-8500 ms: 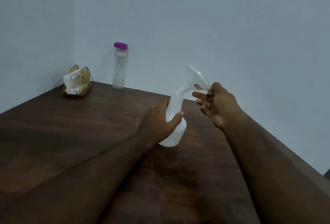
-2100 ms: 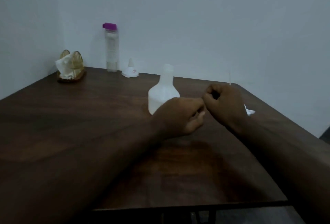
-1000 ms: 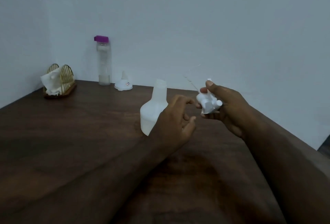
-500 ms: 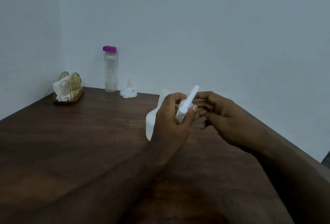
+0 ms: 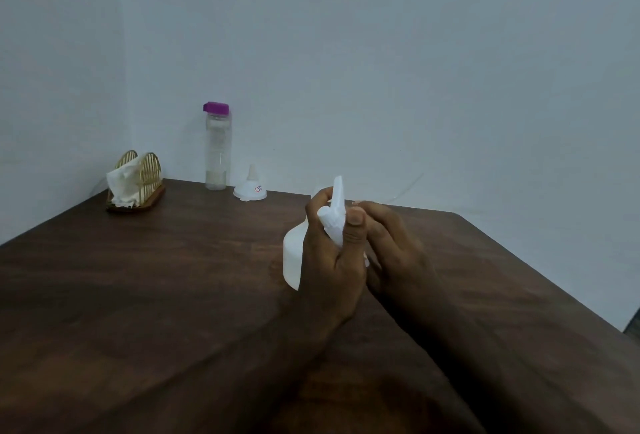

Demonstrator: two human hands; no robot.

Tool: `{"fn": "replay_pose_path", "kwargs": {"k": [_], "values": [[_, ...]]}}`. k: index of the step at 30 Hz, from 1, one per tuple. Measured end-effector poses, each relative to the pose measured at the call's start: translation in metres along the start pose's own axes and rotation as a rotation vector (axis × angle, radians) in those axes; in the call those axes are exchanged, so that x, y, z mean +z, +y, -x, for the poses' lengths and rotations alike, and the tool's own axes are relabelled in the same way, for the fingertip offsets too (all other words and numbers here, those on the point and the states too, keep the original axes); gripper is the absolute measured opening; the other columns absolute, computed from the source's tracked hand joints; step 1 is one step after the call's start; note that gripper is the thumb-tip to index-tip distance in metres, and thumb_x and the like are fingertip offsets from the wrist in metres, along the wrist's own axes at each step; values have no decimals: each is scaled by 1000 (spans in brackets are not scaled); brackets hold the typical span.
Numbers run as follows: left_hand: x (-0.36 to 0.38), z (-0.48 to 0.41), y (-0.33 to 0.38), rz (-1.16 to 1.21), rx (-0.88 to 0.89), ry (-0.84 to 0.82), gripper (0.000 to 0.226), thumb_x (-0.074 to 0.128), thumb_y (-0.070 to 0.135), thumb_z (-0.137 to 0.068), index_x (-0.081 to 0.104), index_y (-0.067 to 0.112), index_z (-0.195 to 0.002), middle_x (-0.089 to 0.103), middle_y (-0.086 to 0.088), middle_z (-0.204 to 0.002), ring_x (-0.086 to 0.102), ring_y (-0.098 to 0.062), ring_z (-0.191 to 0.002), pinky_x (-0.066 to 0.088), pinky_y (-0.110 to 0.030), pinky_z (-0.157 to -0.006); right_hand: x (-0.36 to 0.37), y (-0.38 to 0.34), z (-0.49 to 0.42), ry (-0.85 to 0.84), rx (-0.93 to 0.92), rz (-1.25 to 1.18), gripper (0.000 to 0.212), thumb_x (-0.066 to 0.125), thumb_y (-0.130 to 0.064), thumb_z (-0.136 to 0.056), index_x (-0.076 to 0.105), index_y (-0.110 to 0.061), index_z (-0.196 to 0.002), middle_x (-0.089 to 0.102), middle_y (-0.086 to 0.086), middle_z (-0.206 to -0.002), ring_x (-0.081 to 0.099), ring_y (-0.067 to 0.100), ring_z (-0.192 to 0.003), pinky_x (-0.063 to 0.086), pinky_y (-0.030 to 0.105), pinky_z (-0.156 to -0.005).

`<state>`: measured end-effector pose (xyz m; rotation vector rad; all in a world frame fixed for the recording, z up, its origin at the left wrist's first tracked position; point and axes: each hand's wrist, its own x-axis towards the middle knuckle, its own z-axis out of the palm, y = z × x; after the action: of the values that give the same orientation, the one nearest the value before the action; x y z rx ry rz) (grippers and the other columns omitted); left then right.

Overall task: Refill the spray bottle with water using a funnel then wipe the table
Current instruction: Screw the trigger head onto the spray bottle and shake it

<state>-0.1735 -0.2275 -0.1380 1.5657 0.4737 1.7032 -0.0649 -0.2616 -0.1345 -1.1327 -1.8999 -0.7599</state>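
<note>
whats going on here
A person sits at a wooden table, left hand gripping a white spray head in front of the white spray bottle. The right hand is close beside it, its grip unclear. A funnel lies upside down near a purple-capped water bottle and a napkin holder.

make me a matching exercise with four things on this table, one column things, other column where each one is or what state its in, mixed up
Things
1. funnel
2. water bottle
3. spray head
4. napkin holder

Places or states
A. gripped in the left hand, in front of the spray bottle
B. upside down on the table, spout up
C. far left corner, white napkins in it
D. upright by the back wall, purple cap on

Pairs: 1-B, 2-D, 3-A, 4-C
</note>
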Motion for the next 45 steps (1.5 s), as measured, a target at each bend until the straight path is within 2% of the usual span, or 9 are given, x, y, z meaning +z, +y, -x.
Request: {"fn": "replay_pose_path", "kwargs": {"k": [4,7,10,13,18,25,30,38,45], "values": [[-3,-4,-6,27,105,-25,81,33,75,-86,47,6,-125,64,-3,-99,65,-15,-88,55,-30,-74,-1,3,-11,106,62,-8,32,72,0,-84,65,-4,-115,64,12,-120,59,19,-109,50,27,-90],[-13,-21,-15,7,-21,27,64,30,74,-86,55,22,-115,65,5,-98,65,-13,-90,50,-32,-78,-10,4,-28,170,318,-118,33,72,1,-84,65,-11,-114,68,-2,-112,61,12,-97,45,14,-80],[-24,-34,-25,23,-188,-23,53,37,64,-92,65,19,-87,67,-2,-72,64,-14,-63,49,-30,-62,-26,5,-44,144,437,-270,26,69,-4,-88,62,-17,-109,68,-8,-96,62,1,-85,43,9,-71],[-24,-42,-25,139,-422,-130,52,42,49,-97,66,5,-83,68,-14,-67,62,-19,-50,46,-25,-44,-47,4,-53,114,456,-391,23,68,-5,-88,64,-14,-108,71,-9,-104,65,4,-91,48,12,-76],[-15,-34,-17,256,-802,-389,59,40,55,-97,64,2,-88,69,-14,-65,66,-22,-49,47,-22,-41,-74,-3,-55,55,490,-537,22,67,-14,-83,68,-15,-105,72,9,-100,67,30,-96,54,53,-86],[-13,-26,-16,479,-935,-353,26,55,30,-96,64,6,-88,70,-10,-67,66,-16,-54,50,-22,-46,-84,-10,-51,-75,516,-583,23,71,-7,-88,70,-15,-109,74,2,-103,70,15,-97,56,26,-83],[-13,-25,-14,423,-816,-356,27,55,33,-97,63,7,-94,67,-9,-67,62,-17,-51,46,-22,-43,-90,-11,-50,-97,502,-581,25,69,-6,-89,70,-18,-111,75,-1,-105,70,12,-99,54,19,-84],[-14,-13,-9,-3,-280,-636,12,64,26,-92,71,21,-100,68,11,-65,60,-4,-53,46,-16,-49,-94,5,-48,-99,599,-779,37,63,-4,-90,59,-12,-125,73,7,-113,68,22,-110,53,38,-100],[-11,-9,-9,-170,-63,-484,6,71,20,-87,72,16,-84,61,15,-54,58,-1,-47,44,-12,-53,-91,3,-48,14,686,-659,24,75,-12,-86,68,-15,-109,75,11,-96,73,26,-94,58,46,-89]]}}
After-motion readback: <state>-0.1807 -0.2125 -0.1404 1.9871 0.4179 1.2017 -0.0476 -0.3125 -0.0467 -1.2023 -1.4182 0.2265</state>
